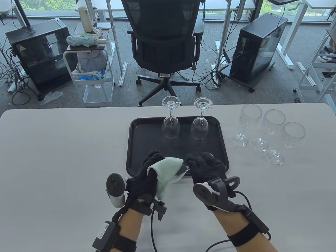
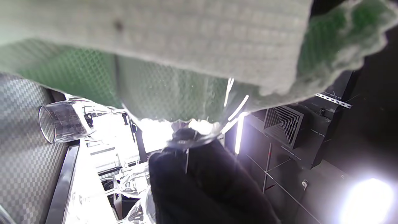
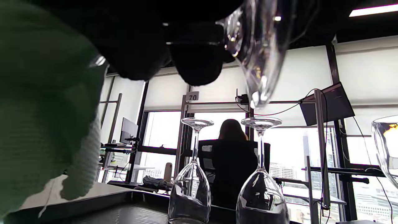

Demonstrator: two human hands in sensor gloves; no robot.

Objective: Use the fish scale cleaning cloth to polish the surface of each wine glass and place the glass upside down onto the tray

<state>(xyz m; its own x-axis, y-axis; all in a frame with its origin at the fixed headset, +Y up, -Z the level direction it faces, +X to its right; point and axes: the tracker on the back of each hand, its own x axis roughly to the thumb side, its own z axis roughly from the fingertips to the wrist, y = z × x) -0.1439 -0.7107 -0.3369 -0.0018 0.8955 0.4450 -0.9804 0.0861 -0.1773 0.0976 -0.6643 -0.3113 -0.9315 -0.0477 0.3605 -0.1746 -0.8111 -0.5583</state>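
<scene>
Two inverted glasses (image 1: 171, 123) stand on the tray (image 1: 136, 147); three upright glasses (image 1: 273, 131) stand on the table (image 1: 65, 157) to its right.

this was an office. a black mesh office chair (image 1: 168, 39) stood at the top centre of the table view, beyond the pale desk (image 1: 52, 147). two computer towers (image 1: 258, 50) sat on the grey carpet, at upper left and upper right, with loose cables trailing between them. white height-adjustable desk frames (image 1: 283, 39) lined large windows along the top edge. in the right wrist view, a mounted monitor (image 3: 326, 104) showed at right.
</scene>
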